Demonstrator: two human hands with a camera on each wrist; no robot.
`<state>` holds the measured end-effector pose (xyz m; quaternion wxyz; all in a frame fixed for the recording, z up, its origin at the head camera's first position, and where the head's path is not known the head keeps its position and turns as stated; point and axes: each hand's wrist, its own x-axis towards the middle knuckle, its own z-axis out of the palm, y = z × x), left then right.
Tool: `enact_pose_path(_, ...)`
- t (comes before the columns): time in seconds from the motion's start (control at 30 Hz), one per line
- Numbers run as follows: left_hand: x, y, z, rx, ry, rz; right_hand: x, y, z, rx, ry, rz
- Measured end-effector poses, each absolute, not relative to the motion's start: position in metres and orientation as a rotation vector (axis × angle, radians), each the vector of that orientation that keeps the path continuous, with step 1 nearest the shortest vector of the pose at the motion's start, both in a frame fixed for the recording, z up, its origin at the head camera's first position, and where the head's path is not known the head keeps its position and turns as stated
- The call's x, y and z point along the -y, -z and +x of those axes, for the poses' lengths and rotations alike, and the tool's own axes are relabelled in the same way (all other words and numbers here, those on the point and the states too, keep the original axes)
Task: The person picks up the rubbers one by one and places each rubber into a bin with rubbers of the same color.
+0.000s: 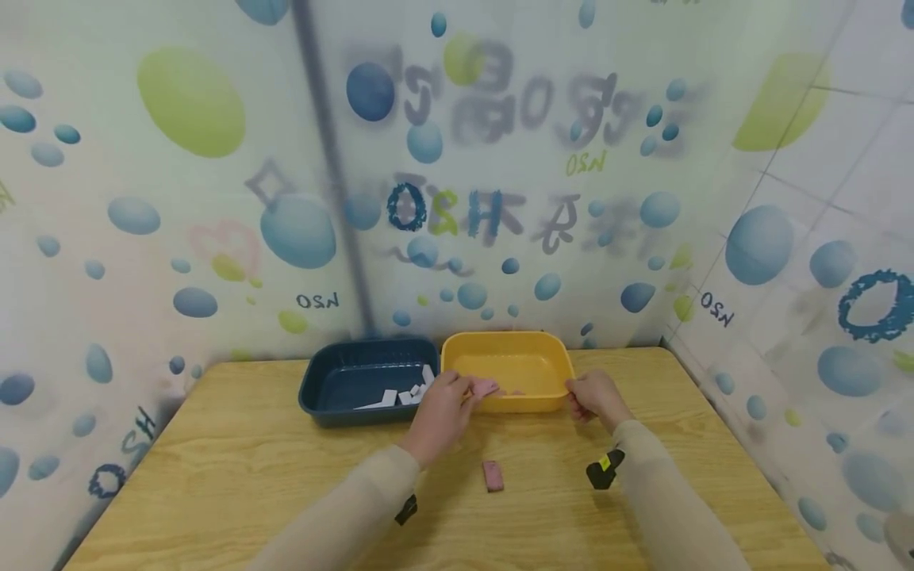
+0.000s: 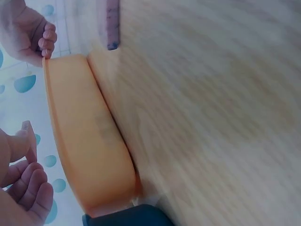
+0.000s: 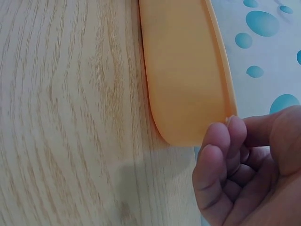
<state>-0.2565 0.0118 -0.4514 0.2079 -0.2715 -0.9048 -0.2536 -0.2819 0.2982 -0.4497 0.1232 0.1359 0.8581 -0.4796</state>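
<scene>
My left hand (image 1: pixel 438 418) pinches a flat pink block (image 1: pixel 485 387) above the front rim of the yellow bin (image 1: pixel 510 404). In the left wrist view the block (image 2: pixel 31 143) stands between thumb and fingers. With curled fingers my right hand (image 1: pixel 594 396) pinches the bin's right front corner; the right wrist view shows its fingertips (image 3: pixel 217 134) at the rim. Low in the yellow bin lie some pink pieces (image 1: pixel 516 392), partly hidden by the front wall. Another pink block (image 1: pixel 493 476) rests on the table between my forearms.
A dark blue bin (image 1: pixel 343 416) stands left of the yellow one, close against it, with several white pieces (image 1: pixel 389 397) inside. Both bins sit on the wooden table (image 1: pixel 250 460) near the patterned wall (image 1: pixel 457 159) behind. Black straps (image 1: pixel 605 469) are on my wrists.
</scene>
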Motion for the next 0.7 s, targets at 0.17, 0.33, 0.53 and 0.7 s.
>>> enact_pose_path(0.17,-0.02,0.451,-0.265,2.527,0.729,-0.734,-0.298,0.451,-0.281,-2.523,1.4,0.388)
enact_pose_path(0.33,-0.028,0.451,-0.272,2.579,0.756,-0.686,-0.299,0.452,-0.283,-2.525,1.395,0.401)
enact_pose_path(0.53,-0.032,0.456,-0.28,2.595,0.841,-0.631,-0.298,0.45,-0.284,-2.518,1.392,0.401)
enact_pose_path(0.7,-0.033,0.465,-0.285,2.593,0.913,-0.602,-0.297,0.452,-0.283,-2.505,1.385,0.419)
